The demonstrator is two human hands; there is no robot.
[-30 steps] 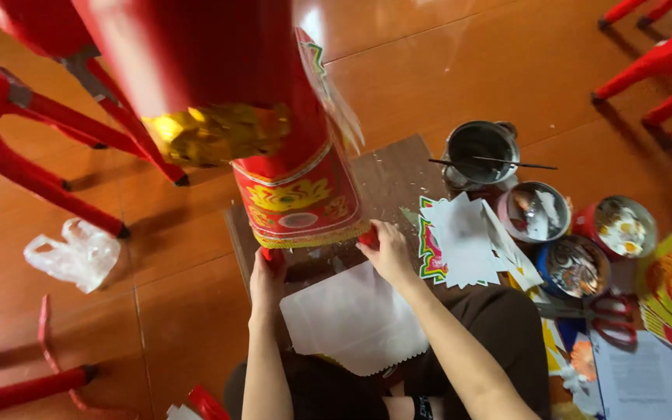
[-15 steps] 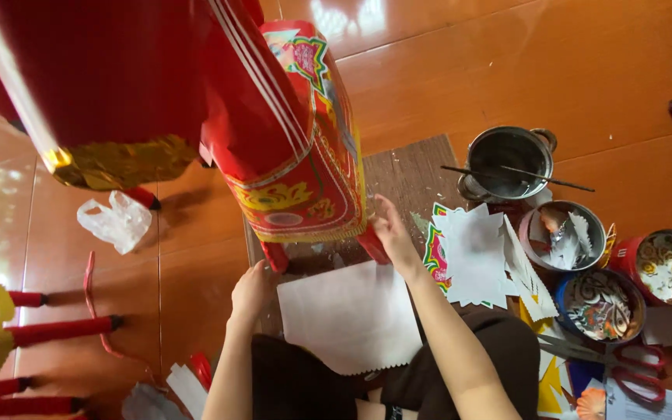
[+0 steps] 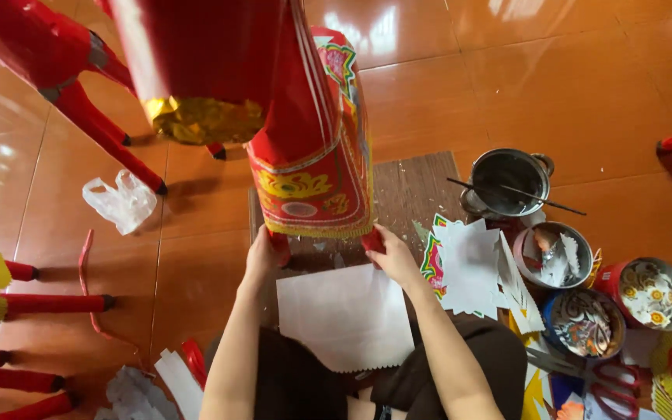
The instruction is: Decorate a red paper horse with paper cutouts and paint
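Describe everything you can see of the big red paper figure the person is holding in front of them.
The red paper figure stands upright on a brown mat, glossy red, looking like thin paper over a frame. A panel with yellow, green and white ornament and a yellow fringe hangs down its front; crinkled gold foil shows on its left. The left hand and the right hand each grip a red leg at its base.

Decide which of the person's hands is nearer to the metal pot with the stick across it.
Right. The right hand is just left of the metal pot; the left hand is farther left.
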